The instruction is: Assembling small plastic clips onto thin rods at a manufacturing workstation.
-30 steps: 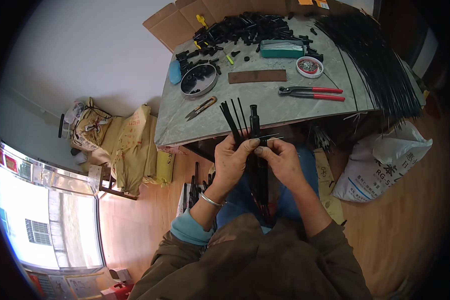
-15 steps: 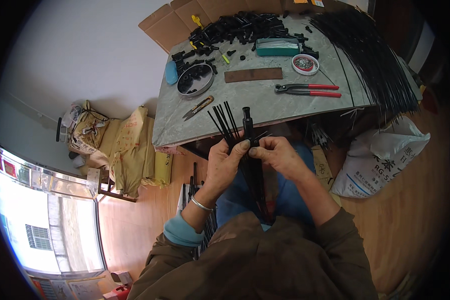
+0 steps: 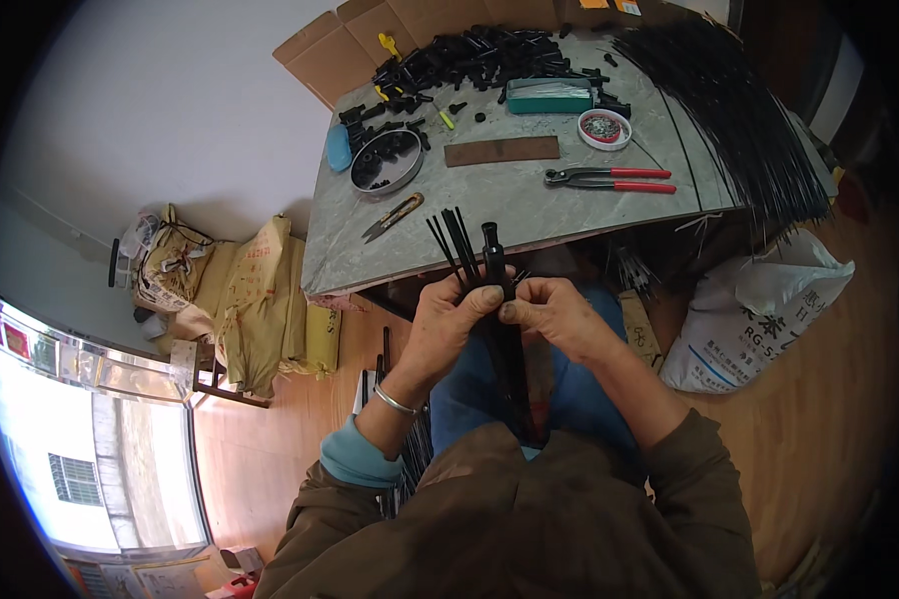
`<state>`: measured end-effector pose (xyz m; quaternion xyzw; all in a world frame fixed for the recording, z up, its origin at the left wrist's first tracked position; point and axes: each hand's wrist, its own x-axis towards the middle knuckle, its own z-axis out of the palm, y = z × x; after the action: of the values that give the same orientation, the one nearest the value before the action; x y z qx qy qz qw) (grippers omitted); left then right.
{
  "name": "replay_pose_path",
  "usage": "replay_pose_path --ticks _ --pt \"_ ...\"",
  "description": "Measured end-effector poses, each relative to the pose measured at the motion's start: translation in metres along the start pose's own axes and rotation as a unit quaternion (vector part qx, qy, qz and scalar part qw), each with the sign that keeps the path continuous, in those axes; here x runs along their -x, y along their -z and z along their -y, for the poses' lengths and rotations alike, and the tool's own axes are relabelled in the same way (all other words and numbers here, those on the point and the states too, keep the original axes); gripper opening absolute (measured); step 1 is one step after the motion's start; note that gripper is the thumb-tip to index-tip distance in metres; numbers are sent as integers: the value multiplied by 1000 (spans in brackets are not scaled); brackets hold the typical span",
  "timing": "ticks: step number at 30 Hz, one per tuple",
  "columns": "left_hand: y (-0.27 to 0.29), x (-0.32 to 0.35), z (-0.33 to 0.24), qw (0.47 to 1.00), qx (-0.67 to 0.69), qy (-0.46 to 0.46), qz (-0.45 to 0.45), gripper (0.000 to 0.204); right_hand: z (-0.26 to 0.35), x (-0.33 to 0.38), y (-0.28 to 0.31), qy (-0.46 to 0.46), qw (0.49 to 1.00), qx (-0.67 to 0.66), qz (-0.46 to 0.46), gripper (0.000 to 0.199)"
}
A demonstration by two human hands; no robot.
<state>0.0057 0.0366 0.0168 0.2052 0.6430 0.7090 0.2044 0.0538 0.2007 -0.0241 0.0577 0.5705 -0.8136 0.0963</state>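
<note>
Between the fingertips of both hands, above the lap, a black tubular piece (image 3: 492,245) is held upright, with a fan of thin black rods (image 3: 456,245) beside it on the left hand's side. The rods are clamped by the closed fingers of the left hand (image 3: 448,319), whose thumb is pressed against the tubular piece's lower part. The thumb and bent forefinger of the right hand (image 3: 554,319) are brought together just beside that thumb; what is pinched there cannot be told for certain, the spot being small and dark.

Compared with a second ago, the hands have been drawn slightly nearer the body, and the dark points that reached out past the right fingers are now seen only as short ends. The rods have been turned in the grip, so that thinner ones are shown outermost.

Beyond the fingertips, on the grey table (image 3: 509,205), small scissors (image 3: 396,215) are set ahead to the left, a brown strip (image 3: 502,151) straight ahead, and red-handled pliers (image 3: 641,187) ahead to the right. Farther from the fingers, black parts (image 3: 489,55) are heaped, and a sheaf of long black strands (image 3: 729,120) is laid far right.
</note>
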Motion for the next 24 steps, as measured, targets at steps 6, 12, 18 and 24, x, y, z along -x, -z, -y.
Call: replay_pose_path --ticks 6,12,18,24 --pt "5 -4 6 995 88 25 -38 27 9 11 -4 -1 999 22 -29 32" --pt "8 -2 10 998 64 17 1 33 -2 2 5 -25 1000 -14 -14 37" --pt "11 -1 12 987 145 42 59 38 3 2 6 -63 998 -17 25 39" --pt "-1 5 14 993 101 32 60 39 12 2 -2 -23 1000 -19 -7 35"
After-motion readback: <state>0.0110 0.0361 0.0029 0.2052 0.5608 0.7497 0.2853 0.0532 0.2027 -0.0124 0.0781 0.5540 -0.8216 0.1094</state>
